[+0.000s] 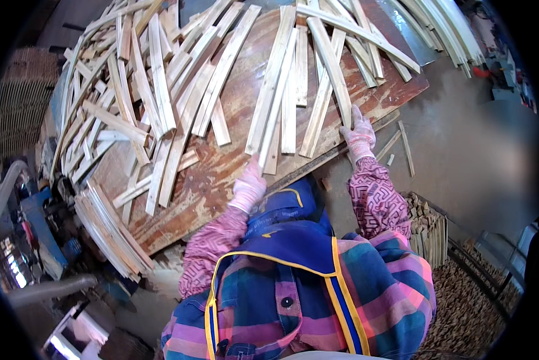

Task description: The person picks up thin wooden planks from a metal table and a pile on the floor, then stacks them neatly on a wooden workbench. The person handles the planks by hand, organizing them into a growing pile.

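Note:
My left hand (248, 185), in a pale pinkish glove, is closed on the near end of a narrow wooden strip (279, 103) that slants away across the table. Farther right, my gloved right hand (359, 137) grips the near end of another wooden strip (331, 67) at the table's edge. Both strips lie among several loose pale strips on a worn reddish-brown tabletop (212, 174). One wide strip (270, 78) rests just left of the one in my left hand. Patterned pink sleeves cover both forearms.
A tangled pile of wooden strips (155, 72) covers the table's far left. Stacked strips (110, 231) stand at its near left corner, by a blue machine (43, 231). Long pale lengths (440, 30) lie at far right. Offcuts (407, 148) are on the floor; a wood bundle (428, 234) stands at right.

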Tool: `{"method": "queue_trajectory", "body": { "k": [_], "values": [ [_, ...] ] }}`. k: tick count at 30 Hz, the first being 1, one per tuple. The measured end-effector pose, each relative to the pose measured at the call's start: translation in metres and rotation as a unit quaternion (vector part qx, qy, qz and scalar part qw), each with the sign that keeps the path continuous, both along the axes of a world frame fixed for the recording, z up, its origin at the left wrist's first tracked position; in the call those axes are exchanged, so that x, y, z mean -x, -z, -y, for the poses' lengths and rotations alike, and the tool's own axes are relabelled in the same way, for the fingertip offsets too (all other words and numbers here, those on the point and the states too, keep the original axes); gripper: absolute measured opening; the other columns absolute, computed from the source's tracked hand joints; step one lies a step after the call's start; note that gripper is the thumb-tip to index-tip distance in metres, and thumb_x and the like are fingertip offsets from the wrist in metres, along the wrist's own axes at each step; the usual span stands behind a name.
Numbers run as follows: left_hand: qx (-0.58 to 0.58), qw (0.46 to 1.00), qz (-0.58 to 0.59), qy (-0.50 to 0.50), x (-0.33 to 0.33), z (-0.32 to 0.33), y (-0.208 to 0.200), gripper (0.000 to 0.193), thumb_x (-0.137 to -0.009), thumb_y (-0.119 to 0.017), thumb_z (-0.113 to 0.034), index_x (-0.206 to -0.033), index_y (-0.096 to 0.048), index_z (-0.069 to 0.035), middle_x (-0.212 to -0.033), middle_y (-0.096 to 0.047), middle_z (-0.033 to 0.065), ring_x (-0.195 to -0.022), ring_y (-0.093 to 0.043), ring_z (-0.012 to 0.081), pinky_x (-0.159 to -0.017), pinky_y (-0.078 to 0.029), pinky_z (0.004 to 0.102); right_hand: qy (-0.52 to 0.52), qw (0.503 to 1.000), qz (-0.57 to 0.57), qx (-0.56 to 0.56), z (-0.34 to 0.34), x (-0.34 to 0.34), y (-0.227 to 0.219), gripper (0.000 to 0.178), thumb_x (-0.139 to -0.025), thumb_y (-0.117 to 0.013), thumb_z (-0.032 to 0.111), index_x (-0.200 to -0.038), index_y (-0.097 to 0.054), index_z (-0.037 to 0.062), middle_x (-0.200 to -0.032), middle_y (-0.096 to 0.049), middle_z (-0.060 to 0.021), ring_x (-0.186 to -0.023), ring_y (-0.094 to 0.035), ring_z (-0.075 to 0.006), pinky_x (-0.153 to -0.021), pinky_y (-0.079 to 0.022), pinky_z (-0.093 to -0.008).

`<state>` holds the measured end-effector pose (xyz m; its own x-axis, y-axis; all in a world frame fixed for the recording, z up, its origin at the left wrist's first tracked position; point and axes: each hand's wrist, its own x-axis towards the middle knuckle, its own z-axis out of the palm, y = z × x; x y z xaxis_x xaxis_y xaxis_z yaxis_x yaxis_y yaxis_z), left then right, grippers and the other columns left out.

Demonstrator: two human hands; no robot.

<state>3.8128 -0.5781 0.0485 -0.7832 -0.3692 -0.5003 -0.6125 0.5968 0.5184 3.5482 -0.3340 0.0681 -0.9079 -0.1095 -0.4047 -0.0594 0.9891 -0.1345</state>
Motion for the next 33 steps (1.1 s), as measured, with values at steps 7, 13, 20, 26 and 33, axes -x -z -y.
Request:
{"method": "queue_trajectory", "body": {
  "k": [7, 13, 20, 26, 33],
  "values": [
    [-0.718, 0.649, -0.049, -0.247, 0.017, 0.02, -0.056, 0.072, -0.076, -0.077, -0.001, -0.138, -0.042, -0.002, -0.109, -0.064, 0.0162, -0.091, -0.066, 0.0257, -0.081, -0.059, 0.0385, 0.193, 0.8, 0.142, 0.551, -0.01, -0.024, 0.029, 0.052, -0.086, -0.057, 0.0, -0.138, -0.054, 0.0021, -0.119, -0.068, -0.0099, -0.1, -0.064, -0.0162, -0.088, -0.051, -0.0271],
    [-0.721, 0.632, -0.065, -0.277, 0.015, 0.012, -0.023, 0.052, -0.09, -0.069, -0.014, -0.135, -0.046, 0.0, -0.106, -0.064, 0.0199, -0.086, -0.067, 0.0282, -0.072, -0.061, 0.0403, 0.255, 0.693, 0.187, 0.648, 0.024, -0.056, 0.022, 0.052, -0.083, -0.057, -0.006, -0.135, -0.055, -0.0042, -0.123, -0.065, -0.0131, -0.11, -0.062, -0.0236, -0.099, -0.048, -0.0322],
    [-0.34, 0.903, -0.204, -0.167, 0.011, 0.017, 0.006, 0.055, -0.086, -0.067, -0.015, -0.136, -0.049, -0.004, -0.099, -0.067, 0.0097, -0.079, -0.065, 0.0183, -0.071, -0.056, 0.0315, 0.238, 0.739, 0.183, 0.603, 0.035, -0.069, 0.022, 0.049, -0.083, -0.058, -0.002, -0.132, -0.058, -0.0012, -0.115, -0.068, -0.0079, -0.094, -0.062, -0.0161, -0.084, -0.049, -0.0276],
    [-0.008, 0.977, -0.082, -0.194, 0.06, 0.02, -0.002, 0.073, -0.084, -0.068, -0.034, -0.149, -0.038, -0.017, -0.134, -0.055, 0.0216, -0.122, -0.056, 0.0323, -0.102, -0.045, 0.0408, 0.202, 0.761, 0.193, 0.585, 0.001, -0.064, -0.008, 0.058, -0.083, -0.054, -0.006, -0.14, -0.05, -0.0038, -0.125, -0.063, -0.0096, -0.108, -0.06, -0.0189, -0.096, -0.045, -0.0278],
    [0.176, 0.971, 0.092, -0.13, 0.14, -0.004, -0.021, 0.106, -0.079, -0.077, -0.044, -0.158, -0.011, -0.021, -0.149, -0.04, 0.0235, -0.135, -0.042, 0.0398, -0.108, -0.036, 0.0514, 0.183, 0.765, 0.15, 0.599, -0.043, 0.01, 0.0, 0.052, -0.092, -0.055, 0.001, -0.143, -0.047, -0.0013, -0.133, -0.059, -0.0092, -0.116, -0.057, -0.0163, -0.101, -0.043, -0.027]
  ]
}}
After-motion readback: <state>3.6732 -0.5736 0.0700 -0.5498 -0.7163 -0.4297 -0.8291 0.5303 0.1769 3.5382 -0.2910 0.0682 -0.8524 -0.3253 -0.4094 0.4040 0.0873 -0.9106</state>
